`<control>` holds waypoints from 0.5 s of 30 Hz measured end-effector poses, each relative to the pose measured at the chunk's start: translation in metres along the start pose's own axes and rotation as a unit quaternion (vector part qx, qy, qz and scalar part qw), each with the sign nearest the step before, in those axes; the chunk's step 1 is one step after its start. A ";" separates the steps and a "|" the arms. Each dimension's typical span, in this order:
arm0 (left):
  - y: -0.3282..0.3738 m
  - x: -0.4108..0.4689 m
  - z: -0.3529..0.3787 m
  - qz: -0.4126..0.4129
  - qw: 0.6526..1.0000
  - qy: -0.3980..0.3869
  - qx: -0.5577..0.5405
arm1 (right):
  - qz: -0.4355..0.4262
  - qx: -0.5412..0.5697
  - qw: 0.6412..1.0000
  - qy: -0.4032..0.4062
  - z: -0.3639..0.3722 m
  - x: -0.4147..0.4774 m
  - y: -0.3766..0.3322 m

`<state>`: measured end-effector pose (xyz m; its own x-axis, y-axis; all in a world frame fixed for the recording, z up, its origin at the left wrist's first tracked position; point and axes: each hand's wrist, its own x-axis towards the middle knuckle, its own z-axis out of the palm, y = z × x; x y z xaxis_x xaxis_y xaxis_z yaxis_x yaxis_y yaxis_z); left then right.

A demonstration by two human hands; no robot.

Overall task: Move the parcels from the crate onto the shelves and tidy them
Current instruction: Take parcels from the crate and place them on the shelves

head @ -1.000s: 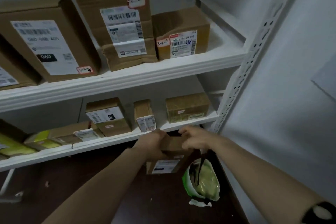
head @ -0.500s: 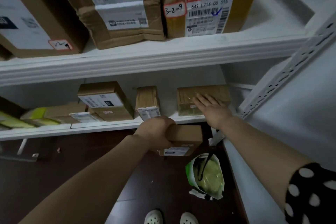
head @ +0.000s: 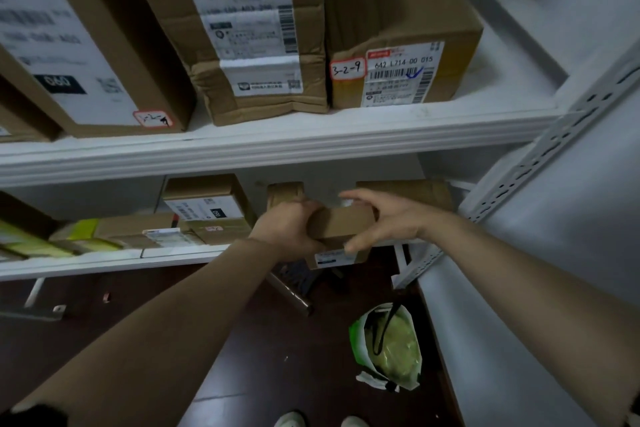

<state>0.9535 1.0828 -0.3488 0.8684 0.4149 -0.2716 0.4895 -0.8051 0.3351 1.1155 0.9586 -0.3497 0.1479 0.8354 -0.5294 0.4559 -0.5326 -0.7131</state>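
Note:
A small brown cardboard parcel (head: 341,227) with a white label on its underside is held at the front edge of the lower shelf (head: 114,262). My left hand (head: 289,230) grips its left end. My right hand (head: 388,218) holds its right end, thumb over the top and fingers under the bottom. Behind the held parcel on the lower shelf stand a narrow upright parcel (head: 285,192) and a flat brown parcel (head: 419,192). The crate is not in view.
The upper shelf (head: 277,144) carries large labelled boxes, one marked 3-2-9 (head: 405,45). The lower shelf's left part holds more boxes (head: 204,204) and yellow packets (head: 41,243). A green and white bag (head: 391,347) lies on the dark floor by the white wall (head: 571,253).
My right hand left the flat parcel at the shelf's right end and came back onto the held parcel. The parcel has risen to the lower shelf's edge; the camera moved closer.

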 end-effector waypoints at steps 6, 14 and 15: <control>-0.019 -0.002 0.000 -0.018 0.996 -0.055 -0.074 | 0.006 -0.164 0.984 0.074 0.007 0.003 -0.006; -0.047 0.040 0.015 -0.095 0.977 -0.089 0.169 | 0.067 -0.089 0.986 0.122 0.007 0.003 0.009; -0.048 0.049 0.017 -0.091 0.973 -0.104 0.187 | 0.066 -0.086 0.986 0.129 0.008 0.004 0.010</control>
<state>0.9712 1.1350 -0.3933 0.7161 0.5015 -0.4856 0.5365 -0.8404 -0.0768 1.1138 0.9560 -0.3625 0.4243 0.7793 -0.4611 0.5567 -0.6261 -0.5459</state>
